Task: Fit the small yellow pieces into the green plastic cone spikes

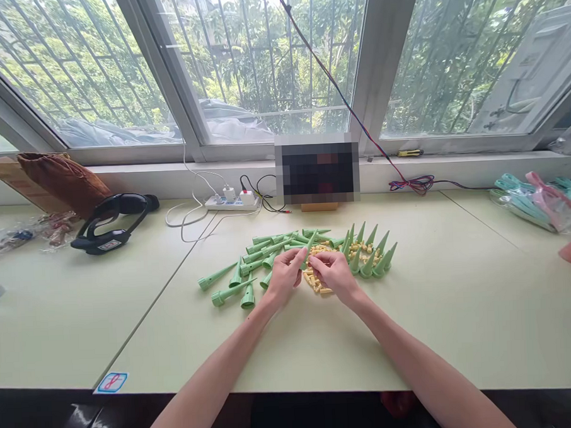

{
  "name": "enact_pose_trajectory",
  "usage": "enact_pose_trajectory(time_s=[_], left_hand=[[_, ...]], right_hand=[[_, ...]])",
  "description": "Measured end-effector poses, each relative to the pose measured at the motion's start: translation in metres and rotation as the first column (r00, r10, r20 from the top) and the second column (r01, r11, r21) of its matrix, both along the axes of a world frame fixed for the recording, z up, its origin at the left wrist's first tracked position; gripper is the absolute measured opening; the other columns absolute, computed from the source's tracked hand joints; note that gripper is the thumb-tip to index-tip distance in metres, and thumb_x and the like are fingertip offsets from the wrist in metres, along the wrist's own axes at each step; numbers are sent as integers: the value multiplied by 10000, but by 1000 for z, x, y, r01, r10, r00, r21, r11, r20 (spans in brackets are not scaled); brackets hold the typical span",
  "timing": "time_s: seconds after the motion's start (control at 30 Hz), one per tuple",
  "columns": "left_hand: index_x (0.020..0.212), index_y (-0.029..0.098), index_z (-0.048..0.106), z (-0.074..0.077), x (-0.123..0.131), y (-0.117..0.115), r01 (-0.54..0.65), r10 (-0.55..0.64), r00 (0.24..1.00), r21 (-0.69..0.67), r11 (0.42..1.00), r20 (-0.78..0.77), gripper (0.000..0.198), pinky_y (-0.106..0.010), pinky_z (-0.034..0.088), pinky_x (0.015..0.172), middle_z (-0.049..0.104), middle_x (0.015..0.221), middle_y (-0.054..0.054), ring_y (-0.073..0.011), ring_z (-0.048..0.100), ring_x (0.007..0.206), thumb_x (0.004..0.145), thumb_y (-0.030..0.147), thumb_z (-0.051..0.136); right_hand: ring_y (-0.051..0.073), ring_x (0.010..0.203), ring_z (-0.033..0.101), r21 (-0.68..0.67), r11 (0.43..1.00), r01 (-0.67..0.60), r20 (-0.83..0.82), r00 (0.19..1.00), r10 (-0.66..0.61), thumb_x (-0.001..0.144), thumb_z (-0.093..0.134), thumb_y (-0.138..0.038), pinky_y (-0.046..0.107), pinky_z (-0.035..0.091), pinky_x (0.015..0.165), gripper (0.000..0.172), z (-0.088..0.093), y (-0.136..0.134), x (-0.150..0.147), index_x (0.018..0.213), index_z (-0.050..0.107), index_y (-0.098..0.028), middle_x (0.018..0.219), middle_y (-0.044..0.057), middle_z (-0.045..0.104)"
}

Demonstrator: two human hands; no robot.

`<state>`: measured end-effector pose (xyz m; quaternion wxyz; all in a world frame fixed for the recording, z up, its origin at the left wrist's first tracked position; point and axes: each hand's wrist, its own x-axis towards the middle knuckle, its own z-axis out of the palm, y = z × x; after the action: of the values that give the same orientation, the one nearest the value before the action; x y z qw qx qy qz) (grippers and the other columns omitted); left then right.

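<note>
My left hand (283, 275) is closed around a green plastic spike (311, 240), whose pointed tip sticks up past the fingers. Close beside it, my right hand (336, 273) is pinched shut; whatever its fingertips hold is too small to make out. Under and behind both hands lies a pile of small yellow pegs (321, 288), partly covered by the fingers. Several more green spikes (233, 292) lie loose to the left of my left hand. To the right, a group of green spikes (384, 260) stands upright on wide bases, with yellow pegs among them.
A power strip (232, 202) with cables and a pixelated dark screen (317, 169) are at the back. Black headphones (113, 224) and a brown pouch (61, 176) sit left. Bagged pink and teal items (540, 196) lie right. A bundled cable (411, 184) rests near the sill.
</note>
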<state>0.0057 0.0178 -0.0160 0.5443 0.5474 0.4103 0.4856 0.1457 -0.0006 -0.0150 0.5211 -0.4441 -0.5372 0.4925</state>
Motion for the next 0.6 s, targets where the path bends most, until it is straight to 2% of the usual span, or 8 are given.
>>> enact_pose_trajectory(time_s=[0.13, 0.23, 0.4, 0.6], left_hand=[[778, 156, 596, -1, 0, 1, 6, -6, 1000, -13, 1000, 10, 372, -170, 220, 320, 427, 570, 57, -19, 320, 328, 823, 523, 644], [768, 159, 584, 0, 1, 2, 13, -13, 1000, -21, 1000, 13, 383, -169, 231, 318, 408, 569, 61, -20, 323, 332, 822, 533, 643], [707, 158, 532, 1, 3, 0, 64, -64, 997, -14, 998, 30, 423, -172, 280, 324, 390, 590, 60, -27, 354, 354, 828, 552, 627], [678, 160, 495, 3, 5, -4, 190, -187, 981, -63, 980, 53, 462, -185, 372, 374, 454, 593, 39, -56, 429, 420, 852, 581, 576]], right_hand=[[71, 366, 276, -65, 998, -16, -56, 998, 12, 798, 638, -445, 245, 202, 366, 349, 2, 0, 0, 578, 548, -189, 452, -55, 404], [75, 374, 284, -55, 998, 4, -31, 999, -6, 808, 624, -452, 247, 223, 375, 359, 4, -2, -2, 579, 531, -191, 455, -56, 402], [98, 472, 376, 164, 977, 139, 152, 975, -164, 837, 590, -408, 243, 301, 456, 338, 3, -5, -4, 593, 500, -192, 516, -43, 431], [95, 473, 343, 288, 949, 132, 271, 939, -212, 844, 585, -392, 242, 303, 483, 364, 6, -10, -7, 586, 402, -211, 493, -65, 380]])
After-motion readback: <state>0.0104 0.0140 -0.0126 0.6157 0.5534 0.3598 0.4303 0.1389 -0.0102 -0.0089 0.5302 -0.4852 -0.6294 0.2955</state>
